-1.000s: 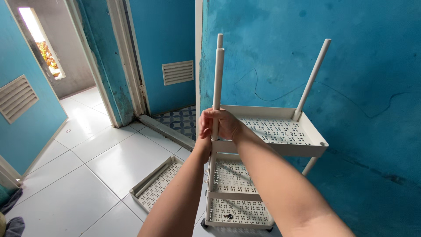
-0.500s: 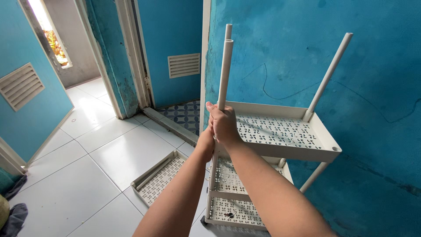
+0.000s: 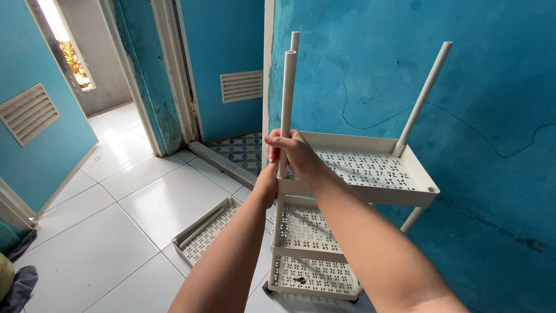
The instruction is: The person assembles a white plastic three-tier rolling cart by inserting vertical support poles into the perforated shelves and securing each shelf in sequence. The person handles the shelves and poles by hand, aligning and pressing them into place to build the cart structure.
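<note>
No packages, labels, signs or screens show anywhere in this view.

Spare perforated tray (image 3: 204, 230) flat on white tiled floor (image 3: 133, 203), seven o'clock. Teal wall (image 3: 463, 116), cracked and stained, filling three o'clock. Louvred vent (image 3: 241, 86) on blue door, twelve o'clock. Second vent (image 3: 27, 113) at ten o'clock. Open doorway (image 3: 75, 58), daylight, eleven o'clock. Dark cloth (image 3: 17, 284) bunched at eight o'clock.
</note>
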